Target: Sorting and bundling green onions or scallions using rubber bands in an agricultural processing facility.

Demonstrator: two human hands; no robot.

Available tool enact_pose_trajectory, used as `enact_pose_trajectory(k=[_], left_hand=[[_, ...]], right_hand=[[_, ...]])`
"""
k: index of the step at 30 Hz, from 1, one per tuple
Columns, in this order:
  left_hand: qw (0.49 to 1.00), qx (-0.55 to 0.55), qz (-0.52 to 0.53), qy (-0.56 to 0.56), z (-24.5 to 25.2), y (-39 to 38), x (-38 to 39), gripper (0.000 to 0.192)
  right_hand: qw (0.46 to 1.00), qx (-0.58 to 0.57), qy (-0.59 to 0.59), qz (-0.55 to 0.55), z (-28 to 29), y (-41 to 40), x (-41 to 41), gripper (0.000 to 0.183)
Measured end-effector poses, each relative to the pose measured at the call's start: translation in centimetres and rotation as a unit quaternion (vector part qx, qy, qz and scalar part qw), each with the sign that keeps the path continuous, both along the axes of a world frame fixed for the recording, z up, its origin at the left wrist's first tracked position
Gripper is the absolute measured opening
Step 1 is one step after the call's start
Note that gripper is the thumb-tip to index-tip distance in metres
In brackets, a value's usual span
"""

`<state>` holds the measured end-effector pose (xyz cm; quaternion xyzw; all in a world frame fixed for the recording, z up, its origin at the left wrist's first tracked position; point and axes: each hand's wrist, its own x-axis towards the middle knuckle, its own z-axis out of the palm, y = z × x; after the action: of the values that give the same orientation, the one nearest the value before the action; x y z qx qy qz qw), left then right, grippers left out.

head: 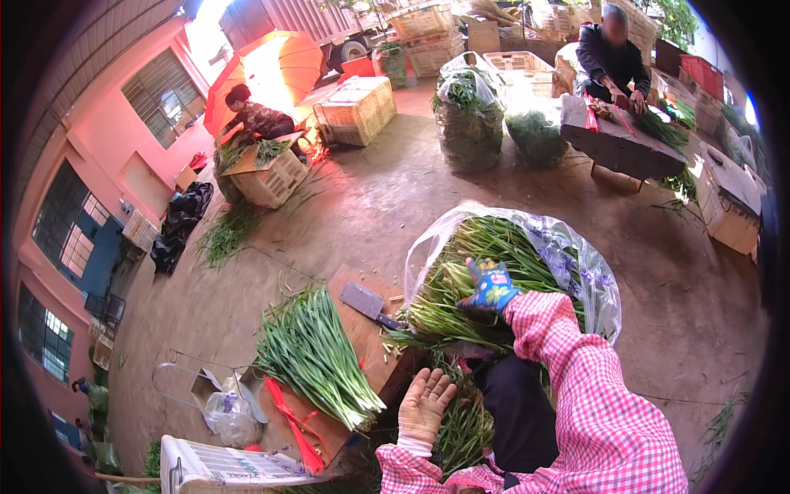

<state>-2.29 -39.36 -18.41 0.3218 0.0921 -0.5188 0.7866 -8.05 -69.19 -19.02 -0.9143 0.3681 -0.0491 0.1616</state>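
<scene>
My right hand [489, 287], in a blue flowered glove, rests on green stalks [512, 247] inside a clear plastic bag [605, 272]; its fingertips are partly lost among them, so its grip cannot be told. Bare and palm up, my left hand [427, 398] has its fingers apart and holds nothing. Left of it, a pile of long green stalks with pale ends [321, 358] lies on a wooden board [345, 281]. A cleaver [364, 301] lies flat on the board near the bag, beside cut bits of stalk. Red plastic ties [296, 426] lie at the board's near left.
A white plastic crate [228, 463] and a crumpled clear bag [231, 414] are at the lower left. Loose greens [466, 426] lie below my left hand. Two other people work farther off, one by a crate [271, 176], one at a bench [623, 145]. Stuffed bags [469, 123] stand ahead.
</scene>
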Motion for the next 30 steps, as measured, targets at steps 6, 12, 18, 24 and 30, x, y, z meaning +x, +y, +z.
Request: enact_pose_trajectory(k=[6, 12, 18, 24, 30], left_hand=[[1.000, -0.008, -0.008, 0.012, -1.4, -3.3, 0.0, 0.044], [1.000, -0.025, -0.006, 0.012, -1.0, -3.3, -0.5, 0.036], [0.999, -0.032, 0.028, -0.025, -0.8, -3.2, 0.4, 0.033], [0.998, -0.005, 0.039, -0.040, -1.5, -3.9, -0.4, 0.031], [0.996, -0.048, 0.048, -0.055, 0.0, -4.1, -0.7, 0.029]], right_hand=[[0.995, -0.020, -0.022, 0.095, -0.8, 6.0, -0.7, 0.088], [0.996, 0.025, -0.068, 0.056, -0.9, 5.0, -0.7, 0.089], [0.974, 0.216, 0.031, 0.058, 0.9, 3.8, -1.8, 0.055], [0.956, 0.267, 0.051, 0.112, 1.2, 3.4, -1.8, 0.057], [0.931, 0.358, -0.044, 0.050, -1.3, 2.7, -2.1, 0.057]])
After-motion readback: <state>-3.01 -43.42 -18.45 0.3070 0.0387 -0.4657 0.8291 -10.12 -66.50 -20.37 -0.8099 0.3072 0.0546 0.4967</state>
